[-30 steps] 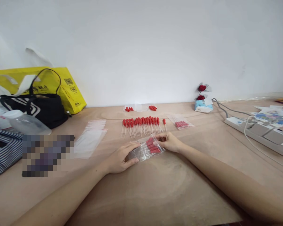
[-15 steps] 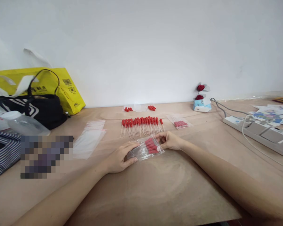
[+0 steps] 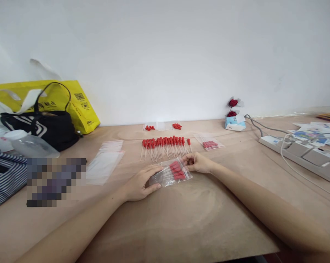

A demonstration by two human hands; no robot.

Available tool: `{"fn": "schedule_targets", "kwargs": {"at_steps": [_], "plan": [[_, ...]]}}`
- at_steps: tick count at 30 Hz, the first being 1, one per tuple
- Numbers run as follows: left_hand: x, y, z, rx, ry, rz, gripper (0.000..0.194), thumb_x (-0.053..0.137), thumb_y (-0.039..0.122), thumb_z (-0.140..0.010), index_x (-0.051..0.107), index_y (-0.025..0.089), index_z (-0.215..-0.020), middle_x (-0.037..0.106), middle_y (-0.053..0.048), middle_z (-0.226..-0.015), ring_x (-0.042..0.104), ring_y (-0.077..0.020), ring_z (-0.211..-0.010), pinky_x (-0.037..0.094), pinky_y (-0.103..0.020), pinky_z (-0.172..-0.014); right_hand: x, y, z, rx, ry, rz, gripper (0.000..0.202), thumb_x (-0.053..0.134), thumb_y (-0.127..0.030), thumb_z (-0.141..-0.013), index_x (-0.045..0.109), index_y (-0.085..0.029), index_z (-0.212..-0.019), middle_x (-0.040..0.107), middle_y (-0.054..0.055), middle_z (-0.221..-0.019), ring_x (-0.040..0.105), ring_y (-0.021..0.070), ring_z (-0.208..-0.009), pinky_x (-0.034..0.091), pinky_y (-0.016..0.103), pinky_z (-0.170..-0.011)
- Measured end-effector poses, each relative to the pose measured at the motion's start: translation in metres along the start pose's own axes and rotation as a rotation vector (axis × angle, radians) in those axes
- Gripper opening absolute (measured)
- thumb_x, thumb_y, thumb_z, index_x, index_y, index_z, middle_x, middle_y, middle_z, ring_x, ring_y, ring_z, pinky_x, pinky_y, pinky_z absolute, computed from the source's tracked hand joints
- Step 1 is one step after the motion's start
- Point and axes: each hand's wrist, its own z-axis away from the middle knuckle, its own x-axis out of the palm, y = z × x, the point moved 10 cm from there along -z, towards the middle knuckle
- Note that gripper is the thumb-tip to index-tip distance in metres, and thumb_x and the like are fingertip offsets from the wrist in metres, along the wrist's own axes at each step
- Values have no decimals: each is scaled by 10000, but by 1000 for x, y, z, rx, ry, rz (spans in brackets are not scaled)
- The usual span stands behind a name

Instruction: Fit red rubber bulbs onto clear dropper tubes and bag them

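A clear zip bag (image 3: 165, 177) lies on the table in front of me with several red-bulbed droppers (image 3: 177, 170) inside, their bulbs towards its right end. My left hand (image 3: 143, 184) grips the bag's left end, thumb on the near side and fingers on the far side. At the zip end, the fingers of my right hand (image 3: 195, 163) pinch the bag's upper right edge; the fingertips are partly hidden. Just beyond the bag, a row of droppers with red bulbs (image 3: 165, 141) and thin clear stems points towards me.
Flat clear zip bags (image 3: 106, 164) lie at left. A filled zip bag (image 3: 210, 143) sits right of the row, and more red bulbs (image 3: 177, 126) lie near the wall. A power strip (image 3: 302, 155) stands right; a yellow bag (image 3: 84, 109) and bottle (image 3: 34, 145) are left.
Both hands keep their hold on the zip bag. The red bulbs inside it have shifted slightly, and the view has moved a little.
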Motion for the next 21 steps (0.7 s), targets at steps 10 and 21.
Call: {"fn": "schedule_targets", "kwargs": {"at_steps": [10, 21], "plan": [[0, 3, 0, 18, -11, 25, 470, 477, 343, -811, 385, 179, -1242, 438, -88, -1288, 379, -217, -1198, 312, -401, -1002, 3, 4, 13, 196, 182, -86, 473, 748, -399, -509, 545, -141, -850, 571, -35, -549, 480, 58, -427, 351, 180, -393], [-20, -10, 1, -32, 146, -83, 419, 419, 367, -835, 418, 179, -1210, 443, -81, -1279, 375, -203, -1197, 298, -373, -1013, -52, -24, 26, -70, 317, -89, 389, 661, -504, -580, 509, -160, -679, 485, -60, -493, 386, 47, -401, 286, 187, -399]]}}
